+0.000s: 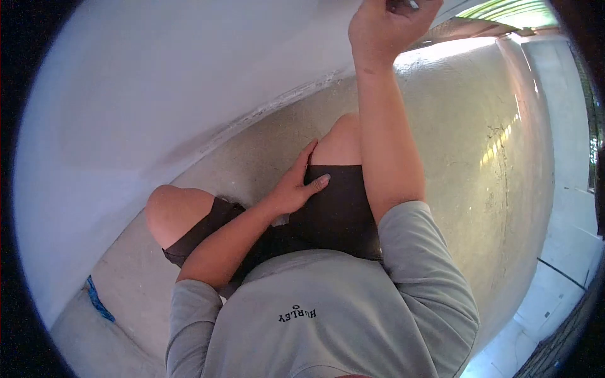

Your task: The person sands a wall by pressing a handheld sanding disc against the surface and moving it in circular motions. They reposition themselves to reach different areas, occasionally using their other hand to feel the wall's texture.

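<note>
My left hand [295,189] rests on the inner side of my right thigh, thumb apart from the fingers, on the dark shorts [334,201]. It holds nothing that I can see. My right hand [394,28] is raised at the top edge of the view, close to the white wall [189,63]. Its fingers are curled in, and a small whitish bit [413,4] shows between them. The top of the hand is cut off by the frame, so what it grips cannot be made out.
I sit on a bare concrete floor [454,157], knees bent, facing the wall's lower edge. A blue twisted cloth or strap [99,301] lies on the floor at the left. Pale panels or blocks [561,252] line the right side. Bright light enters at the top right.
</note>
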The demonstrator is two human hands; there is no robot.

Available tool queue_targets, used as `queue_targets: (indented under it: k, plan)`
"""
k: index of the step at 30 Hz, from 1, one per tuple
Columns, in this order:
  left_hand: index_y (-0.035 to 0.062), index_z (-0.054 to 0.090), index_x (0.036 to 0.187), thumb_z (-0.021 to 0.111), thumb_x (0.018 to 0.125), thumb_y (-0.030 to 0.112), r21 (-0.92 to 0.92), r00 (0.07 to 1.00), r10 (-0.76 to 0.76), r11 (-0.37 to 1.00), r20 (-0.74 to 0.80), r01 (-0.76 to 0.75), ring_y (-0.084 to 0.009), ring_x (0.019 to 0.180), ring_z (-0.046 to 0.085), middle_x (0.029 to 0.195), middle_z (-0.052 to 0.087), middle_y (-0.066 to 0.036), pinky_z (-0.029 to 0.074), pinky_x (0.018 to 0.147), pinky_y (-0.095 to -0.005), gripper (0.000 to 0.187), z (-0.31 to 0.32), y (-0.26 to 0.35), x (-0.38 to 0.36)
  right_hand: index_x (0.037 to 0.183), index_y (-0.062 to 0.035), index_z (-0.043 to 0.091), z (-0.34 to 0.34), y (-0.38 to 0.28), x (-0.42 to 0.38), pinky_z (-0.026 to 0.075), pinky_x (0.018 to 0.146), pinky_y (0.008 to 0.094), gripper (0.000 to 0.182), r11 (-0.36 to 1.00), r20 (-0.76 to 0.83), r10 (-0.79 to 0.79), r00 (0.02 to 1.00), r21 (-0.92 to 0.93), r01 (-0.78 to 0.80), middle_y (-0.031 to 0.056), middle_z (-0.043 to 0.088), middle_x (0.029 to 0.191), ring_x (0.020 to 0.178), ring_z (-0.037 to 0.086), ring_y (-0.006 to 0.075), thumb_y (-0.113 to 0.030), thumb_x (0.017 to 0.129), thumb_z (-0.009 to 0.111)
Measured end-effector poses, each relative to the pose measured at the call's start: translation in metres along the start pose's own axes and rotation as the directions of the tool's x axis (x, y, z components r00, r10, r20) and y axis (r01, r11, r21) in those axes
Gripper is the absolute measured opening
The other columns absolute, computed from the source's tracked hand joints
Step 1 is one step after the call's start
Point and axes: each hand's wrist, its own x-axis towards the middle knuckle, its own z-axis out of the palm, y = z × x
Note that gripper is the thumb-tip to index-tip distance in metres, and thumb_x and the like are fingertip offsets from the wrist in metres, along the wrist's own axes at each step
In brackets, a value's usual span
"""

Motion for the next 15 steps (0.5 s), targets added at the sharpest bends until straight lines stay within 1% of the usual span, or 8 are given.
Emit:
queue_targets:
  k: [2,5,6,7,8,10,13,15]
  plan:
    - [0.0069,0.016,0.153,0.068,0.09,0.033,-0.039,0.998,-0.057,0.998,0.023,0.058,-0.0335,0.139,0.034,0.151,0.033,-0.022,0.03,0.113,-0.0445,0.086,-0.006,0.011,0.001,0.108,-0.0014,0.056,0.0,0.0,-0.005,0.034,0.05,0.015,0.032,0.999,0.001,0.017,1.0,-0.03,-0.017,-0.0048,0.049,0.076,0.058,0.038,0.0011,-0.017,0.088,0.075]
    - [0.0098,0.021,0.152,0.075,0.084,0.032,-0.056,0.99,-0.122,0.99,0.069,0.126,-0.0327,0.136,0.038,0.15,0.036,-0.019,0.033,0.11,-0.0474,0.09,-0.021,0.018,0.006,0.108,-0.0025,0.054,0.005,-0.008,-0.008,0.036,0.053,0.0141,0.031,0.895,0.238,-0.356,0.903,-0.191,0.403,-0.0041,0.05,0.08,0.059,0.039,0.0008,-0.017,0.089,0.074]
    - [0.0111,0.024,0.152,0.078,0.081,0.031,-0.043,0.989,-0.128,0.99,0.079,0.131,-0.0326,0.134,0.041,0.148,0.039,-0.017,0.035,0.109,-0.0485,0.091,-0.027,0.019,0.008,0.108,-0.0025,0.054,0.006,-0.01,-0.005,0.036,0.053,0.0141,0.031,0.899,0.246,-0.344,0.906,-0.194,0.394,-0.0041,0.05,0.08,0.059,0.039,0.0008,-0.017,0.089,0.074]
    - [0.0111,0.024,0.152,0.078,0.081,0.031,-0.055,0.988,-0.136,0.989,0.077,0.14,-0.0326,0.134,0.041,0.148,0.039,-0.017,0.035,0.109,-0.0485,0.091,-0.035,0.026,0.009,0.108,-0.0027,0.054,0.007,-0.008,-0.003,0.036,0.053,0.0138,0.032,0.948,0.163,-0.257,0.953,-0.148,0.281,-0.0041,0.05,0.08,0.059,0.039,0.0006,-0.018,0.088,0.074]
    - [0.0109,0.026,0.151,0.08,0.079,0.032,0.051,0.977,-0.172,0.985,0.124,0.167,-0.033,0.133,0.043,0.146,0.042,-0.017,0.037,0.107,-0.0483,0.093,-0.046,0.036,0.011,0.107,-0.0029,0.054,0.011,-0.006,-0.001,0.036,0.053,0.0134,0.032,0.982,0.085,-0.16,0.983,-0.089,0.168,-0.0041,0.05,0.08,0.059,0.039,0.0004,-0.019,0.088,0.074]
    - [0.0107,0.027,0.151,0.082,0.077,0.032,0.151,0.965,-0.214,0.97,0.152,0.191,-0.0335,0.132,0.044,0.145,0.045,-0.016,0.038,0.106,-0.048,0.094,-0.056,0.038,0.014,0.107,-0.0026,0.054,0.022,-0.007,-0.004,0.035,0.052,0.0135,0.034,0.984,0.037,-0.179,0.983,0.025,0.178,-0.0041,0.05,0.08,0.059,0.039,0.0004,-0.021,0.088,0.075]
    - [0.0113,0.029,0.151,0.083,0.074,0.033,0.226,0.968,-0.182,0.964,0.173,0.141,-0.0335,0.13,0.046,0.142,0.048,-0.016,0.039,0.104,-0.047,0.097,-0.062,0.032,0.014,0.106,-0.0025,0.053,0.023,-0.01,-0.009,0.036,0.052,0.0141,0.034,0.983,0.004,-0.169,0.986,-0.077,0.169,-0.0037,0.05,0.08,0.059,0.04,0.0006,-0.021,0.088,0.075]
    - [0.0112,0.03,0.151,0.083,0.073,0.034,0.182,0.97,-0.171,0.973,0.17,0.14,-0.0323,0.129,0.047,0.142,0.048,-0.016,0.039,0.105,-0.047,0.097,-0.061,0.032,0.013,0.106,-0.0025,0.053,0.019,-0.014,-0.005,0.036,0.051,0.0143,0.034,0.965,0.117,-0.213,0.97,-0.128,0.227,-0.0035,0.05,0.08,0.058,0.04,0.0009,-0.021,0.088,0.075]
